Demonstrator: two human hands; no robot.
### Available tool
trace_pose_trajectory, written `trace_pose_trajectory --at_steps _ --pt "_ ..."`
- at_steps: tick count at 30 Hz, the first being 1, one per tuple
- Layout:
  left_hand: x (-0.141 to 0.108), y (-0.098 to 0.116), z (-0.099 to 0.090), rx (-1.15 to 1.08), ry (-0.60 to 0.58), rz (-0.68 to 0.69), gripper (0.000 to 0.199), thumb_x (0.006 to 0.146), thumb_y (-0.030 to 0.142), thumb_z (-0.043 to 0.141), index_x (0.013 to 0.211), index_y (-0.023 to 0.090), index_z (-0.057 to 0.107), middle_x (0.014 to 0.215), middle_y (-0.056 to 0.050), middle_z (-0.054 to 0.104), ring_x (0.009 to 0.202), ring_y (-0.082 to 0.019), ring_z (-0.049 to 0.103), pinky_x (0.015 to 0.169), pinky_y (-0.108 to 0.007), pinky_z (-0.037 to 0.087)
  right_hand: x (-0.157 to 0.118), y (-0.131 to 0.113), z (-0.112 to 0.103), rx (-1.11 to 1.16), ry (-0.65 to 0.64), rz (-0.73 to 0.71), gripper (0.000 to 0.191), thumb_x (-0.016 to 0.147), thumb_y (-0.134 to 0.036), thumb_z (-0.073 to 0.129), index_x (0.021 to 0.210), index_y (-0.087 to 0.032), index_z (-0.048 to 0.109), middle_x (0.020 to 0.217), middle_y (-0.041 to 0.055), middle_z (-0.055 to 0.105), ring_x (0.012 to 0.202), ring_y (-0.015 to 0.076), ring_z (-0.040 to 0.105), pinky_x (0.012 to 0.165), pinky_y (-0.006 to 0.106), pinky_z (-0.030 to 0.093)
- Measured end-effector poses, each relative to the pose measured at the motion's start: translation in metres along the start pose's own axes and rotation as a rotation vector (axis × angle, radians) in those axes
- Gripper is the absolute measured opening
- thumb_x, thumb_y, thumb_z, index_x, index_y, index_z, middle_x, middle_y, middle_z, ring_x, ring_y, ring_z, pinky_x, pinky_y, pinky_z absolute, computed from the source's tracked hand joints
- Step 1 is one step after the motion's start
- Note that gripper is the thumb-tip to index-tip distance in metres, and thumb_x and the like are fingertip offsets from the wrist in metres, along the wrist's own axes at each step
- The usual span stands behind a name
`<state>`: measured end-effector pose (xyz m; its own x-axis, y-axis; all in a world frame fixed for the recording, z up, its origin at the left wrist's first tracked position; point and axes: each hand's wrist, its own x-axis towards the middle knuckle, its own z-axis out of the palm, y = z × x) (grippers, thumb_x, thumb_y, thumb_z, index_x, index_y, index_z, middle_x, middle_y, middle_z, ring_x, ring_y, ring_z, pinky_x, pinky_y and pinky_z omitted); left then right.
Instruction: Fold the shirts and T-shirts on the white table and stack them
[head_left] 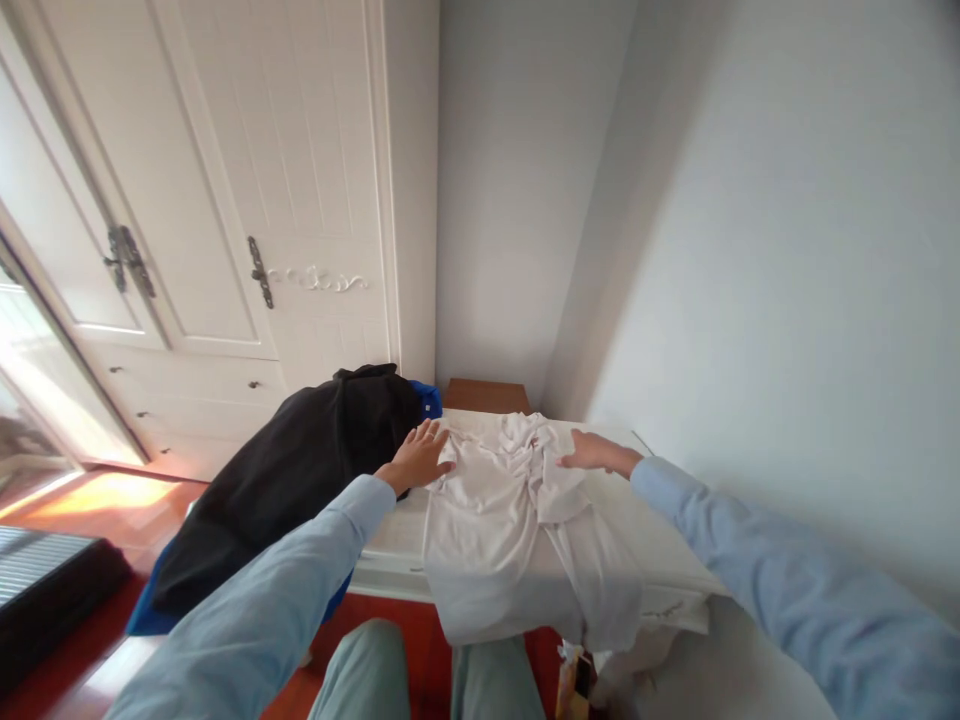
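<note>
A crumpled white shirt [487, 540] is spread over a white tabletop [397, 530], its lower part hanging over the front edge. Folds bunch up near its far end. My left hand [421, 455] lies with fingers apart at the shirt's upper left edge. At the right, my right hand [592, 450] has its fingers stretched toward the bunched part, close beside the fabric; whether the fingertips touch it is hard to tell. Neither hand has cloth gripped in it.
A black garment [300, 480] with blue cloth [426, 400] under it drapes over the table's left end. A white wardrobe [315, 200] stands behind on the left, a grey wall [787, 250] on the right. A brown box-like piece [487, 394] sits beyond the table.
</note>
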<state>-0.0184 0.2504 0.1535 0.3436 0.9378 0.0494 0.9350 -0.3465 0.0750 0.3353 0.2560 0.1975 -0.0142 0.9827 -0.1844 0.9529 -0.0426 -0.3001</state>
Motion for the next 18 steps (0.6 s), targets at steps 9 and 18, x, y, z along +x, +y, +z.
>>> trace_pose_trajectory --at_steps 9,18 --pt "0.011 -0.004 0.027 -0.162 0.076 -0.155 0.029 0.088 0.020 0.052 0.106 0.014 0.073 0.110 -0.018 0.073 0.110 -0.031 0.068 0.094 -0.041 0.052 -0.023 0.051 0.053 0.450 -0.065 0.172 0.007 0.076 -0.021 0.062 0.072 -0.016 0.059 0.053 -0.0020 0.054 0.052 0.0113 0.052 0.045 0.020 0.031" --pt "0.033 -0.085 -0.027 -0.506 0.601 -0.500 0.036 0.079 0.011 0.046 0.107 0.006 0.068 0.094 -0.018 0.074 0.077 -0.026 0.071 0.067 -0.036 0.056 -0.013 0.094 -0.042 0.711 0.147 0.163 0.019 0.080 -0.022 0.062 0.065 -0.019 0.050 0.059 -0.0009 0.053 0.054 0.0090 0.050 0.053 0.020 0.043"
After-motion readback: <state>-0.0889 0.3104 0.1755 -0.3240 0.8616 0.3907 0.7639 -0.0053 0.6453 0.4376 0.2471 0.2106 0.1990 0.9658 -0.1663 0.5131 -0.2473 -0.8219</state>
